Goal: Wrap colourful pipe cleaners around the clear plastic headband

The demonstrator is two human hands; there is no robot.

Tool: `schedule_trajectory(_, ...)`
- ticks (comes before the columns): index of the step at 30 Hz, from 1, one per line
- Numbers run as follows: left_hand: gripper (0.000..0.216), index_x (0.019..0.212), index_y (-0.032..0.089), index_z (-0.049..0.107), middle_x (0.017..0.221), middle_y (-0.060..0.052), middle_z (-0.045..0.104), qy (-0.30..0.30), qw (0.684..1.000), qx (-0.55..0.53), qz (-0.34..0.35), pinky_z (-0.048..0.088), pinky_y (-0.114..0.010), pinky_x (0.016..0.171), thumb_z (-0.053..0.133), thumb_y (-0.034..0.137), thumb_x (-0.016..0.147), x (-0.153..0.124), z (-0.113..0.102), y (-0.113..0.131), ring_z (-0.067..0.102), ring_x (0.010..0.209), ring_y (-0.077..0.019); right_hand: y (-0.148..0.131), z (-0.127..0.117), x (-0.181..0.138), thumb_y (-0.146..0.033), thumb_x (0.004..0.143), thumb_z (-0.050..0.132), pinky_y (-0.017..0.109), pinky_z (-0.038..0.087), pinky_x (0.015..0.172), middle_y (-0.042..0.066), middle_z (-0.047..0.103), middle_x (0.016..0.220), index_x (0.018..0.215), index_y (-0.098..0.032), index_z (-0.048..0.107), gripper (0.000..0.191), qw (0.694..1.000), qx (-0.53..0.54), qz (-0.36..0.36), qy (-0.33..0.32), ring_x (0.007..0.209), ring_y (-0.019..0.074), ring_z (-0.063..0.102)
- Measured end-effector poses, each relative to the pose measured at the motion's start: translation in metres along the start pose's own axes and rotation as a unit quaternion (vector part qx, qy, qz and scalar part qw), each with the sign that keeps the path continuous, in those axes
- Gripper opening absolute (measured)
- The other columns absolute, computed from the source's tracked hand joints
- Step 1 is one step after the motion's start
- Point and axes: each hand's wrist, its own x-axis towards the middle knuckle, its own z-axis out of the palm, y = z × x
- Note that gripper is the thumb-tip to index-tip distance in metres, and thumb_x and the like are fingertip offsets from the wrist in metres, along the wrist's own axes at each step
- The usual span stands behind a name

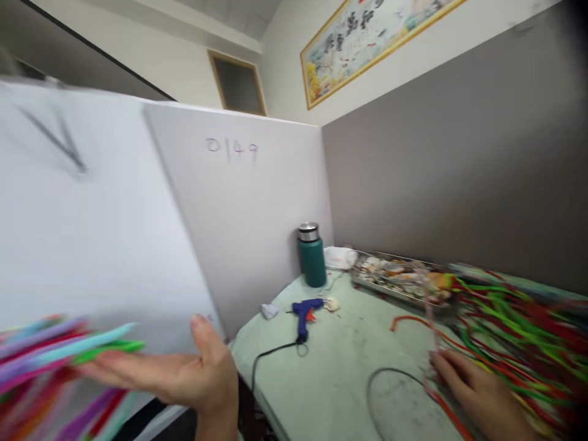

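Note:
My left hand (184, 370) stretches out at the lower left, fingers straight and thumb raised. Its fingertips touch a blurred bundle of colourful pipe cleaners (55, 355) in purple, light blue, green, red and pink; the far ends of the bundle leave the picture. At the lower right, my right hand (478, 392) is closed, with thumb and index finger pinching a thin pale pink pipe cleaner (429, 312) that stands up blurred above them. Beside this hand lies a large heap of green, red and orange pipe cleaners (519, 331) on the table.
A blue glue gun (303, 315) lies on the green-covered table (331, 373), its black cord hanging over the left edge. Behind it stands a teal bottle (312, 257). A metal tray (390, 288) of small scraps sits against the grey partition (459, 171). A dark cable (381, 370) loops in front.

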Motion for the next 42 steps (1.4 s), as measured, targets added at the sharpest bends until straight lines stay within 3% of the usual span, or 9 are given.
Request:
schedule_trajectory(3, 0.088, 0.139, 0.014, 0.012, 0.146, -0.013, 0.009, 0.004, 0.998, -0.060, 0.021, 0.012, -0.051, 0.107, 0.060, 0.023, 0.066, -0.025, 0.024, 0.048, 0.007, 0.133, -0.0324, -0.023, -0.017, -0.004, -0.045, 0.081, 0.039, 0.027, 0.041, 0.054, 0.004, 0.063, 0.058, 0.070, -0.020, 0.059, 0.035, 0.999, -0.006, 0.002, -0.037, 0.055, 0.0190, 0.057)
schedule_trajectory(4, 0.077, 0.136, 0.014, 0.023, 0.143, -0.013, 0.021, -0.045, 0.994, -0.095, 0.012, 0.020, -0.049, 0.106, 0.058, 0.022, 0.069, -0.034, 0.029, 0.061, 0.019, 0.131, -0.0316, -0.028, -0.020, -0.004, -0.043, 0.084, 0.036, 0.026, 0.039, 0.054, 0.003, 0.061, 0.057, 0.067, -0.019, 0.057, 0.036, 1.000, -0.006, -0.003, -0.028, 0.054, 0.0174, 0.056)
schedule_trajectory(6, 0.049, 0.124, 0.018, 0.043, 0.126, -0.010, 0.047, -0.237, 0.958, -0.162, -0.006, 0.031, -0.044, 0.101, 0.052, 0.021, 0.075, -0.055, 0.040, 0.082, 0.042, 0.118, -0.0264, -0.035, -0.021, -0.005, -0.039, 0.086, 0.036, 0.024, 0.037, 0.053, 0.001, 0.057, 0.054, 0.064, -0.017, 0.055, 0.036, 1.000, -0.004, 0.001, -0.012, 0.052, 0.0147, 0.053)
schedule_trajectory(9, 0.022, 0.097, 0.023, 0.061, 0.104, -0.005, 0.061, -0.530, 0.802, -0.271, 0.044, 0.041, -0.036, 0.092, 0.047, 0.024, 0.081, -0.094, 0.061, 0.106, 0.053, 0.102, -0.0215, -0.038, -0.020, -0.006, -0.036, 0.087, 0.037, 0.022, 0.035, 0.053, 0.000, 0.056, 0.054, 0.063, -0.017, 0.053, 0.035, 1.000, 0.026, 0.011, 0.001, 0.052, 0.0123, 0.051)
schedule_trajectory(14, 0.025, 0.098, 0.021, 0.064, 0.097, -0.007, 0.062, -0.719, 0.607, -0.293, 0.171, 0.041, -0.034, 0.084, 0.054, 0.023, 0.075, -0.155, 0.097, 0.144, 0.052, 0.094, -0.0218, -0.038, -0.019, -0.007, -0.034, 0.087, 0.042, 0.021, 0.036, 0.051, -0.001, 0.057, 0.054, 0.063, -0.016, 0.054, 0.032, 0.994, 0.104, 0.009, 0.016, 0.050, 0.0107, 0.051)
schedule_trajectory(21, 0.018, 0.079, 0.020, 0.068, 0.077, -0.004, 0.061, -0.771, 0.492, -0.335, 0.225, 0.037, -0.024, 0.070, 0.051, 0.024, 0.077, -0.182, 0.125, 0.168, 0.053, 0.077, -0.0163, -0.035, -0.017, -0.005, -0.036, 0.087, 0.044, 0.021, 0.039, 0.050, -0.001, 0.058, 0.057, 0.065, -0.017, 0.053, 0.030, 0.976, 0.209, 0.052, 0.045, 0.048, 0.0098, 0.050)
schedule_trajectory(29, 0.022, 0.083, 0.013, 0.066, 0.072, 0.000, 0.058, -0.832, 0.353, -0.425, 0.053, 0.032, -0.019, 0.056, 0.052, 0.027, 0.074, -0.176, 0.124, 0.164, 0.046, 0.062, -0.0101, -0.035, -0.016, -0.002, -0.040, 0.085, 0.046, 0.018, 0.035, 0.041, -0.002, 0.056, 0.054, 0.072, -0.016, 0.054, 0.028, 0.943, 0.308, 0.108, 0.063, 0.041, 0.0078, 0.045)
schedule_trajectory(35, 0.030, 0.075, 0.007, 0.067, 0.055, 0.003, 0.044, -0.838, 0.324, -0.421, -0.122, 0.025, -0.020, 0.048, 0.057, 0.035, 0.070, -0.184, 0.127, 0.160, 0.034, 0.052, -0.0074, -0.034, -0.020, 0.000, -0.042, 0.084, 0.048, 0.019, 0.035, 0.041, -0.002, 0.054, 0.055, 0.071, -0.016, 0.053, 0.030, 0.924, 0.350, 0.133, 0.081, 0.041, 0.0080, 0.046)
schedule_trajectory(42, 0.033, 0.068, 0.006, 0.068, 0.049, 0.005, 0.035, -0.840, 0.324, -0.392, -0.191, 0.019, -0.021, 0.044, 0.058, 0.038, 0.067, -0.179, 0.124, 0.158, 0.027, 0.047, -0.0059, -0.039, -0.017, -0.001, -0.047, 0.076, 0.058, 0.019, 0.025, 0.040, -0.005, 0.043, 0.051, 0.070, -0.016, 0.051, 0.032, 0.920, 0.357, 0.154, -0.051, 0.042, 0.0061, 0.035)
